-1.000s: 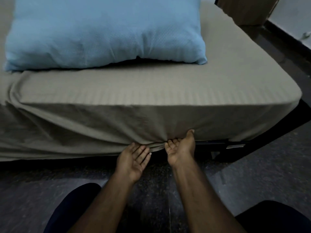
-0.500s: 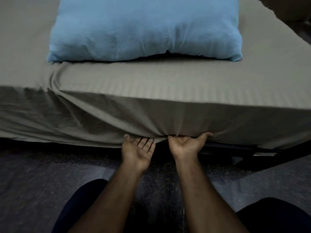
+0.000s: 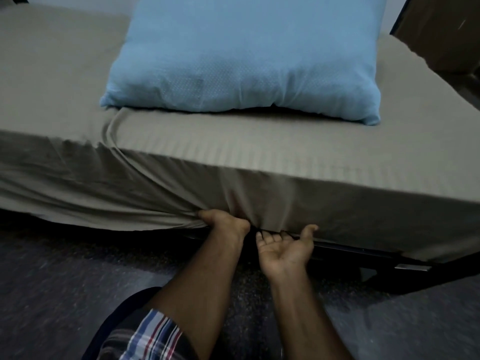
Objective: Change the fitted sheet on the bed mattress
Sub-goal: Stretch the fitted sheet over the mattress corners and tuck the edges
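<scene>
Sheet (image 3: pixel 324 162), grey-beige with a faint stripe, covers the mattress (image 3: pixel 389 193) top and hangs down the near side. Bottom hem bunches into folds at mid-edge, where both hands work. Left hand (image 3: pixel 223 224) has its fingers dug into the hem, fabric gathered around them; thumb shows at the fold. Looks like a grip on the hem, though the fingertips are hidden in the cloth. Right hand (image 3: pixel 284 248) sits just beside it, palm up, fingers relaxed and straight, tips slipped under the hem edge, holding nothing. Likely placed so to lift or tuck the elastic edge under the mattress; whether the sheet is going on or coming off, cannot tell. Diagonal wrinkles run from the left hand toward the top edge, so the cloth is under pull there. Blue pillow (image 3: pixel 246 55) lies on top, further back, weighing the sheet down. Dark bed frame (image 3: pixel 405 266) shows below the hem on the right. Speckled dark floor (image 3: pixel 65 281) in front; plaid sleeve (image 3: pixel 148 336) at bottom.
</scene>
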Available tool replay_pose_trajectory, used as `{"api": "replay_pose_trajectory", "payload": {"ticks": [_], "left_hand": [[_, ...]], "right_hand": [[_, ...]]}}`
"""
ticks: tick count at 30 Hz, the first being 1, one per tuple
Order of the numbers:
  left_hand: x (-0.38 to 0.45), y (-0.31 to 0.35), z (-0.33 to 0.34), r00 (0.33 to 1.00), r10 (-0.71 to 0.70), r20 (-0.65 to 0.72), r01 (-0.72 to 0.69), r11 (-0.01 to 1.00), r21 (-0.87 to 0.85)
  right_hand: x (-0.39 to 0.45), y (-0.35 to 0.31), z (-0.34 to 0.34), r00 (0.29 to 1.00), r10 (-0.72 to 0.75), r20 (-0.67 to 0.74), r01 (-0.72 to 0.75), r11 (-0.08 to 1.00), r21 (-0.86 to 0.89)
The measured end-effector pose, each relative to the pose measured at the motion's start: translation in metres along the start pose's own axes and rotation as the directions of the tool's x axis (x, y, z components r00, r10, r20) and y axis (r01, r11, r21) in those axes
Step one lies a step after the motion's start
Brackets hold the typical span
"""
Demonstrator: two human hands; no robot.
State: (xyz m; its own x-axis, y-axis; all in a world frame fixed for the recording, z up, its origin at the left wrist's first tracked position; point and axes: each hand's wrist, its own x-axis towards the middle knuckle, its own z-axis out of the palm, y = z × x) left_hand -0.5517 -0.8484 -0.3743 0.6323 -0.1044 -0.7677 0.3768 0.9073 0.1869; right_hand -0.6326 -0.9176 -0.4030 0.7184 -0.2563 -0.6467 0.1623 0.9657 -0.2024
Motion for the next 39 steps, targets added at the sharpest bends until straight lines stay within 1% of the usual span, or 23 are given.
{"api": "replay_pose_trajectory", "payload": {"ticks": [2,3,5,7,9,12,14,18,19,21,23,25,27,29,30,31,33,36,39], "left_hand": [[0.006,0.012,-0.015,0.991,-0.027,0.13,0.016,0.997,0.079],[0.008,0.021,-0.024,0.984,-0.043,0.171,0.019,0.99,0.141],[0.009,0.043,-0.045,0.985,-0.064,0.159,0.014,0.955,0.298],[0.007,0.062,-0.063,0.995,-0.027,0.095,-0.012,0.921,0.389],[0.008,0.077,-0.071,0.998,0.039,0.057,-0.057,0.93,0.363],[0.013,0.08,-0.065,0.996,0.047,0.079,-0.064,0.969,0.238],[0.014,0.074,-0.056,0.994,0.055,0.094,-0.069,0.984,0.163],[0.019,0.077,-0.034,0.989,0.101,0.111,-0.102,0.995,0.006],[0.022,0.08,-0.029,0.984,0.127,0.122,-0.126,0.992,-0.011],[0.027,0.084,-0.021,0.979,0.153,0.132,-0.154,0.988,-0.01],[0.03,0.092,-0.026,0.98,0.114,0.164,-0.124,0.991,0.048],[0.032,0.11,-0.037,0.979,0.025,0.201,-0.065,0.978,0.196],[0.031,0.135,-0.051,0.987,-0.051,0.153,-0.012,0.922,0.387],[0.026,0.153,-0.063,0.996,-0.022,0.086,-0.026,0.852,0.523],[0.025,0.159,-0.068,0.997,0.017,0.07,-0.052,0.842,0.536],[0.026,0.163,-0.072,0.996,0.06,0.064,-0.084,0.85,0.519],[0.032,0.17,-0.076,0.99,0.12,0.075,-0.14,0.902,0.409],[0.037,0.171,-0.073,0.989,0.108,0.097,-0.127,0.966,0.225],[0.034,0.166,-0.061,0.987,0.11,0.114,-0.122,0.988,0.1]], "right_hand": [[0.01,0.003,0.002,0.997,0.025,0.071,-0.03,0.996,0.079],[0.015,0.004,0.003,0.995,0.025,0.096,-0.036,0.993,0.113],[0.024,0.008,0.008,0.993,0.004,0.116,-0.022,0.987,0.157],[0.029,0.013,0.014,0.992,-0.05,0.118,0.028,0.983,0.181],[0.029,0.018,0.02,0.989,-0.098,0.106,0.077,0.979,0.187],[0.026,0.022,0.022,0.98,-0.148,0.13,0.122,0.974,0.188],[0.021,0.025,0.02,0.979,-0.134,0.151,0.108,0.979,0.174],[0.007,0.032,0.008,0.988,-0.042,0.149,0.021,0.989,0.143],[0.004,0.034,0.007,0.991,-0.03,0.13,0.015,0.993,0.115],[0.0,0.041,0.005,0.999,-0.032,0.043,0.03,0.999,0.042],[-0.004,0.052,0.006,1.0,-0.026,-0.018,0.026,1.0,-0.018],[-0.004,0.062,0.012,0.999,-0.005,0.032,0.006,0.999,-0.034],[0.003,0.068,0.022,0.994,0.016,0.106,-0.011,0.999,-0.045],[0.013,0.073,0.031,0.989,-0.003,0.148,0.005,1.0,-0.015],[0.018,0.077,0.034,0.986,-0.033,0.161,0.032,0.999,0.007],[0.021,0.081,0.037,0.984,-0.062,0.167,0.058,0.998,0.027],[0.025,0.089,0.038,0.986,-0.094,0.14,0.084,0.994,0.075],[0.017,0.096,0.034,0.989,-0.09,0.115,0.082,0.994,0.071],[0.005,0.098,0.029,0.993,-0.055,0.108,0.051,0.998,0.04]]}}
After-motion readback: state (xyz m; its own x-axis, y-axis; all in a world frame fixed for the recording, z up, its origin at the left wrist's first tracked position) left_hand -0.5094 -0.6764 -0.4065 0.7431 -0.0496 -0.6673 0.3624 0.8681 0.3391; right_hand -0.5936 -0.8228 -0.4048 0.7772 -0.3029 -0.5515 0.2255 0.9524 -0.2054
